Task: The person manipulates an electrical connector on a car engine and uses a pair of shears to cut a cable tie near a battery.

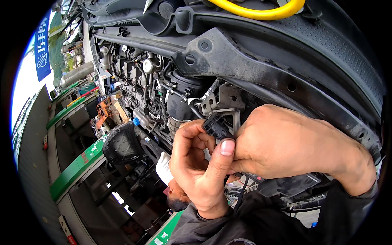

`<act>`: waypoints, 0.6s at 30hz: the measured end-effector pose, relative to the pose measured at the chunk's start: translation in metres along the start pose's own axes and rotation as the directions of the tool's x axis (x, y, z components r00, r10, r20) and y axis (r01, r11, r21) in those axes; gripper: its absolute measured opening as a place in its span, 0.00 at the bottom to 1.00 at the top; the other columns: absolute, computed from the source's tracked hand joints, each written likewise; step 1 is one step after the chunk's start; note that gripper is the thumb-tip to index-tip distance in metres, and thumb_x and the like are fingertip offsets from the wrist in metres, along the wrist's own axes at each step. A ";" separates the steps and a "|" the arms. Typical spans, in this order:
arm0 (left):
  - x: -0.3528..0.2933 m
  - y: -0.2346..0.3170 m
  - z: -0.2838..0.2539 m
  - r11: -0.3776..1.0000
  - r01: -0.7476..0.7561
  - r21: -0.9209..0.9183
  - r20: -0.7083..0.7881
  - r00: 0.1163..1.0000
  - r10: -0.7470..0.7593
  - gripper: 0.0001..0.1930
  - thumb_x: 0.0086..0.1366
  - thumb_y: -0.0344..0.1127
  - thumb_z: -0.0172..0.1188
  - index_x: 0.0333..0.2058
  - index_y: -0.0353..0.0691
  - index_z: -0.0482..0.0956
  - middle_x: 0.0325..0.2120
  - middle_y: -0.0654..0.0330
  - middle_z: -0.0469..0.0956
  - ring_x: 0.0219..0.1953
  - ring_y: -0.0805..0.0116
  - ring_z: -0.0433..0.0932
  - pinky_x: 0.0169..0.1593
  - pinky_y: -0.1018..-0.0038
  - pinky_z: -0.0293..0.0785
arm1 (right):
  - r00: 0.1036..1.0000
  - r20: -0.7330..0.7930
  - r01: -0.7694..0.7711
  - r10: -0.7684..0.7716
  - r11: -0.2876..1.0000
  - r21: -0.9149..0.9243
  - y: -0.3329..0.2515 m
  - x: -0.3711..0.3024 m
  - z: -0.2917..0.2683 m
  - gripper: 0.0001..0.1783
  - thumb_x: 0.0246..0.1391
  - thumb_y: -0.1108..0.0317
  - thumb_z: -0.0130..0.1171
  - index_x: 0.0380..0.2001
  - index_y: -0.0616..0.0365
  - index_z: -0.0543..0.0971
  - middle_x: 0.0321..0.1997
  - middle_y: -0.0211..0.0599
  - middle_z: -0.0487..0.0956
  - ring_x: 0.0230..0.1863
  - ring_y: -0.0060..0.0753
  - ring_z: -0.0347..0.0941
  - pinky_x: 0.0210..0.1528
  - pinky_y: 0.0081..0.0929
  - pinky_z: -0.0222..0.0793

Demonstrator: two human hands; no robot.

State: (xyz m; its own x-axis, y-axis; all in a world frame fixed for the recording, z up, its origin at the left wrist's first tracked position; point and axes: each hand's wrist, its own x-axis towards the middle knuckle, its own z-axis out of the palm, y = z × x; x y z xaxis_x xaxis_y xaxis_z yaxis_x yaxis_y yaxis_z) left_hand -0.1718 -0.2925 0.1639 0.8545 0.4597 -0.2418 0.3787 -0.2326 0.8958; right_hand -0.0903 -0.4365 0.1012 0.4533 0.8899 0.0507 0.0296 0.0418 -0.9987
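Head view: boxy black plastic connector [216, 126]

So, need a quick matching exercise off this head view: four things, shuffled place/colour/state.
1. Connector
2. Curved tube
3. Banner
4. Wearer's sleeves

A. Blue, far upper left
B. Dark, at the lower edge
C. Black, between left hand and right hand
D. Yellow, at the top edge

Pairs: 1-C, 2-D, 3-A, 4-B
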 end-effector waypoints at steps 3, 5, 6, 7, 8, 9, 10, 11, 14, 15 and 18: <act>0.000 -0.003 -0.005 0.993 -0.020 0.114 0.006 1.000 0.019 0.23 0.51 0.30 0.76 0.42 0.28 0.74 0.35 0.61 0.74 0.29 0.80 0.65 0.33 0.83 0.61 | 0.996 0.042 -0.074 0.078 0.993 -0.090 0.000 0.000 -0.003 0.10 0.51 0.66 0.66 0.24 0.63 0.82 0.26 0.45 0.81 0.25 0.50 0.77 0.28 0.40 0.73; -0.005 -0.012 -0.010 0.985 -0.089 0.145 0.006 0.996 0.089 0.24 0.47 0.33 0.76 0.39 0.29 0.73 0.35 0.59 0.73 0.30 0.79 0.66 0.32 0.83 0.60 | 0.990 0.035 -0.137 0.140 0.987 -0.083 -0.005 0.001 -0.010 0.09 0.46 0.70 0.68 0.32 0.62 0.83 0.31 0.43 0.82 0.27 0.47 0.78 0.29 0.37 0.75; -0.008 -0.017 -0.013 0.981 -0.133 0.138 0.020 0.991 0.132 0.24 0.47 0.33 0.75 0.39 0.29 0.73 0.36 0.58 0.73 0.31 0.77 0.67 0.33 0.83 0.62 | 0.994 0.001 -0.106 0.106 0.993 -0.055 -0.005 0.001 -0.009 0.12 0.44 0.72 0.68 0.35 0.62 0.84 0.32 0.42 0.83 0.28 0.45 0.79 0.29 0.35 0.76; -0.012 -0.022 -0.015 0.975 -0.177 0.131 0.032 0.984 0.174 0.25 0.47 0.34 0.75 0.39 0.28 0.72 0.37 0.56 0.73 0.32 0.76 0.67 0.34 0.82 0.63 | 0.997 -0.032 -0.072 0.071 0.997 -0.032 -0.005 0.003 -0.009 0.16 0.42 0.74 0.68 0.38 0.61 0.84 0.34 0.41 0.83 0.29 0.43 0.80 0.30 0.33 0.77; -0.013 -0.025 -0.017 0.974 -0.197 0.109 0.029 0.980 0.195 0.25 0.48 0.34 0.74 0.40 0.27 0.72 0.38 0.54 0.74 0.35 0.73 0.70 0.39 0.81 0.66 | 0.995 -0.100 0.027 -0.026 1.000 0.009 -0.004 0.003 -0.006 0.20 0.40 0.75 0.68 0.41 0.59 0.84 0.35 0.40 0.84 0.30 0.41 0.81 0.30 0.31 0.77; -0.016 -0.028 -0.019 0.972 -0.218 0.088 0.023 0.976 0.217 0.26 0.49 0.35 0.74 0.41 0.25 0.72 0.40 0.51 0.74 0.37 0.71 0.72 0.43 0.79 0.69 | 0.984 -0.144 0.102 -0.103 0.995 -0.018 -0.001 0.004 -0.004 0.22 0.38 0.75 0.69 0.43 0.58 0.84 0.35 0.38 0.84 0.31 0.38 0.81 0.30 0.28 0.77; -0.017 -0.029 -0.020 0.976 -0.208 0.071 0.025 0.978 0.207 0.26 0.49 0.34 0.74 0.41 0.25 0.72 0.40 0.50 0.74 0.39 0.69 0.73 0.46 0.78 0.70 | 0.966 -0.190 0.171 -0.178 0.984 -0.053 0.001 0.004 -0.002 0.24 0.37 0.75 0.71 0.44 0.57 0.85 0.35 0.37 0.84 0.32 0.35 0.82 0.30 0.26 0.78; -0.018 -0.031 -0.022 0.979 -0.197 0.053 0.025 0.980 0.196 0.26 0.49 0.34 0.73 0.42 0.24 0.72 0.41 0.49 0.74 0.40 0.68 0.74 0.48 0.77 0.71 | 0.940 -0.238 0.230 -0.246 0.969 -0.093 0.003 0.004 0.001 0.26 0.36 0.74 0.72 0.46 0.56 0.85 0.36 0.35 0.84 0.33 0.33 0.83 0.30 0.24 0.78; -0.021 -0.029 -0.026 0.973 -0.229 0.027 0.037 0.973 0.228 0.26 0.52 0.31 0.73 0.45 0.21 0.73 0.43 0.48 0.75 0.40 0.70 0.75 0.47 0.77 0.73 | 0.912 -0.297 0.253 -0.283 0.958 -0.135 0.002 0.006 0.007 0.28 0.33 0.71 0.75 0.46 0.54 0.86 0.33 0.33 0.83 0.31 0.31 0.82 0.28 0.24 0.77; -0.020 -0.029 -0.027 0.971 -0.239 0.014 0.049 0.970 0.238 0.26 0.53 0.30 0.73 0.46 0.20 0.73 0.44 0.47 0.76 0.40 0.70 0.75 0.47 0.78 0.73 | 0.904 -0.316 0.255 -0.290 0.956 -0.146 0.003 0.008 0.009 0.29 0.32 0.69 0.76 0.46 0.53 0.86 0.32 0.33 0.82 0.29 0.31 0.81 0.28 0.24 0.77; -0.019 -0.023 -0.027 0.982 -0.188 0.037 0.092 0.979 0.184 0.26 0.53 0.28 0.74 0.48 0.21 0.74 0.44 0.48 0.77 0.36 0.75 0.74 0.39 0.81 0.71 | 0.909 -0.318 0.239 -0.271 0.961 -0.136 0.002 0.009 0.009 0.30 0.32 0.70 0.76 0.47 0.52 0.86 0.28 0.32 0.80 0.26 0.31 0.78 0.26 0.25 0.74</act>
State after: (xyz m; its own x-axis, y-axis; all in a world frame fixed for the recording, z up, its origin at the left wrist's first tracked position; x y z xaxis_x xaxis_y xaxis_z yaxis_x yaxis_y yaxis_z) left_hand -0.2062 -0.2723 0.1584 0.9386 0.3281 -0.1066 0.2245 -0.3463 0.9109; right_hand -0.0941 -0.4243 0.0998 0.6869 0.6530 0.3191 0.2580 0.1914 -0.9470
